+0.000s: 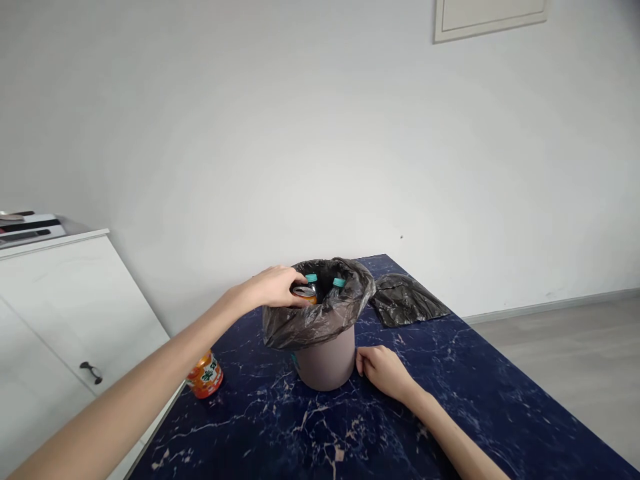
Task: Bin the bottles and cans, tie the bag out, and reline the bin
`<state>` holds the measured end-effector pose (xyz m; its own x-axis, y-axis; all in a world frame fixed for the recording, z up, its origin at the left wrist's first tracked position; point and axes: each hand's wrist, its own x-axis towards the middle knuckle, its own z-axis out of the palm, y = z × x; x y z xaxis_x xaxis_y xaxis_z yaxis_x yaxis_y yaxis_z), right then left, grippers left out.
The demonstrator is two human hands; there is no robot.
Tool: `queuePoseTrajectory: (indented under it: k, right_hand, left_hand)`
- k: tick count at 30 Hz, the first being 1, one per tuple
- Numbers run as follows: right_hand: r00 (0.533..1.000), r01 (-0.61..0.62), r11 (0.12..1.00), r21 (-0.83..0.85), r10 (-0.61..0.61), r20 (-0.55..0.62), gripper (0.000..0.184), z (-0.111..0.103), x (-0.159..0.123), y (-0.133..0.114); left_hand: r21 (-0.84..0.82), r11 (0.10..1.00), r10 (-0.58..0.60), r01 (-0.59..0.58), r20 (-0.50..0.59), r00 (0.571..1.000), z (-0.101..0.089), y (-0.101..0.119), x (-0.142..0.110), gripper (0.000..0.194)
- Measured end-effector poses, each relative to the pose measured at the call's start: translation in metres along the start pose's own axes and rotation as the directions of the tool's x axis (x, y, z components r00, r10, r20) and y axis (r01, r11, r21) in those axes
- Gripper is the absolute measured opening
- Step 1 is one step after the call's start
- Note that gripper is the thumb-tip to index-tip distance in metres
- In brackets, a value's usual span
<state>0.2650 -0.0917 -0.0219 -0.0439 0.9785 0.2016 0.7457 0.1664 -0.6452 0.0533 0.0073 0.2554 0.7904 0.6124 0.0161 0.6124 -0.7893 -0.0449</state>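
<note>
My left hand (281,287) reaches over the rim of a trash can (327,363) and grips an orange drink can (305,293), top upward, inside the opening. A black plastic bag (315,327) lines the trash can and folds down over its outside. Two bottles with teal caps, one bottle (311,279) behind the can and another bottle (338,285) to its right, stand in the bag. My right hand (383,370) rests on the table, fingers curled, just right of the trash can's base. Whether anything is inside those fingers is hidden. Partly behind my left forearm stands another orange can (206,377).
The table (340,433) has a dark blue marbled top. A flat piece of black plastic (407,300) lies right of the trash can, joined or touching the bag. A white cabinet (65,320) stands at left, and a pale wall (300,147) closes off the back.
</note>
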Motion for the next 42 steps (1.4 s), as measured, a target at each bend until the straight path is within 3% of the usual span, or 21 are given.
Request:
queuePoseTrajectory:
  k: [4, 7, 9, 11, 14, 16, 18, 20, 22, 26, 28, 31, 34, 36, 37, 39, 42]
  right_hand:
    - [1.000, 0.003, 1.000, 0.005, -0.003, -0.011, 0.033, 0.001, 0.000, 0.001]
    - [1.000, 0.005, 1.000, 0.011, -0.005, -0.011, 0.032, 0.002, 0.001, 0.003]
    - [1.000, 0.007, 1.000, 0.015, -0.007, -0.009, 0.032, 0.003, 0.001, 0.003]
    - [1.000, 0.009, 1.000, 0.018, -0.009, -0.009, 0.033, 0.003, 0.001, 0.003]
    - [1.000, 0.010, 1.000, 0.017, -0.010, -0.011, 0.033, 0.004, 0.001, 0.004]
    - [1.000, 0.009, 1.000, 0.016, -0.009, -0.009, 0.034, 0.004, 0.000, 0.004]
    - [1.000, 0.007, 1.000, 0.014, -0.007, -0.004, 0.034, 0.004, 0.000, 0.004]
    - [1.000, 0.005, 1.000, 0.012, -0.005, -0.001, 0.035, 0.004, 0.000, 0.004]
    - [1.000, 0.002, 1.000, 0.010, -0.002, 0.001, 0.035, 0.004, -0.001, 0.003]
    - [1.000, -0.002, 1.000, 0.010, 0.002, -0.004, 0.035, 0.004, -0.002, 0.002]
    - [1.000, -0.004, 1.000, 0.012, 0.004, -0.006, 0.035, 0.004, -0.002, 0.003]
    - [1.000, -0.008, 1.000, 0.012, 0.009, -0.005, 0.034, 0.005, -0.001, 0.004]
    - [1.000, -0.009, 1.000, 0.013, 0.009, -0.002, 0.034, 0.007, 0.000, 0.005]
    - [1.000, -0.005, 1.000, 0.014, 0.005, 0.002, 0.035, 0.007, 0.001, 0.006]
    - [1.000, -0.003, 1.000, 0.016, 0.003, 0.004, 0.035, 0.007, 0.001, 0.005]
    - [1.000, 0.000, 1.000, 0.017, 0.000, 0.005, 0.035, 0.007, 0.001, 0.005]
    - [1.000, 0.000, 1.000, 0.014, 0.000, 0.006, 0.035, 0.007, 0.001, 0.004]
  left_hand:
    - [0.027, 0.999, -0.038, 0.044, -0.197, 0.980, -0.007, -0.003, -0.016, 0.054]
    - [-0.006, 0.991, -0.128, 0.136, -0.386, 0.913, -0.011, -0.017, -0.036, 0.049]
    - [-0.023, 0.969, -0.233, 0.246, -0.425, 0.875, -0.012, -0.035, -0.051, 0.049]
    - [-0.037, 0.930, -0.356, 0.365, -0.338, 0.871, -0.010, -0.058, -0.066, 0.053]
    - [-0.038, 0.893, -0.449, 0.449, -0.014, 0.893, -0.002, -0.091, -0.090, 0.065]
    - [-0.027, 0.880, -0.460, 0.475, 0.200, 0.865, 0.007, -0.107, -0.107, 0.080]
    - [-0.002, 0.863, -0.475, 0.506, 0.338, 0.812, 0.020, -0.119, -0.124, 0.098]
    - [0.024, 0.849, -0.495, 0.529, 0.390, 0.777, 0.036, -0.127, -0.139, 0.109]
    - [0.038, 0.833, -0.522, 0.553, 0.386, 0.760, 0.053, -0.134, -0.151, 0.109]
    - [0.042, 0.807, -0.565, 0.590, 0.349, 0.748, 0.072, -0.145, -0.161, 0.081]
    - [0.037, 0.805, -0.575, 0.593, 0.300, 0.762, 0.069, -0.148, -0.159, 0.072]
    - [0.038, 0.783, -0.620, 0.621, 0.128, 0.774, 0.045, -0.144, -0.150, 0.083]
    - [-0.007, 0.756, -0.641, 0.655, -0.210, 0.738, 0.008, -0.124, -0.135, 0.092]
    - [-0.144, 0.814, -0.550, 0.563, -0.506, 0.665, -0.017, -0.100, -0.123, 0.085]
    - [-0.197, 0.850, -0.503, 0.488, -0.575, 0.645, -0.027, -0.085, -0.118, 0.081]
    - [-0.265, 0.903, -0.428, 0.337, -0.602, 0.674, -0.042, -0.054, -0.106, 0.070]
    - [-0.154, 0.973, -0.232, 0.173, -0.604, 0.763, -0.051, -0.015, -0.090, 0.062]
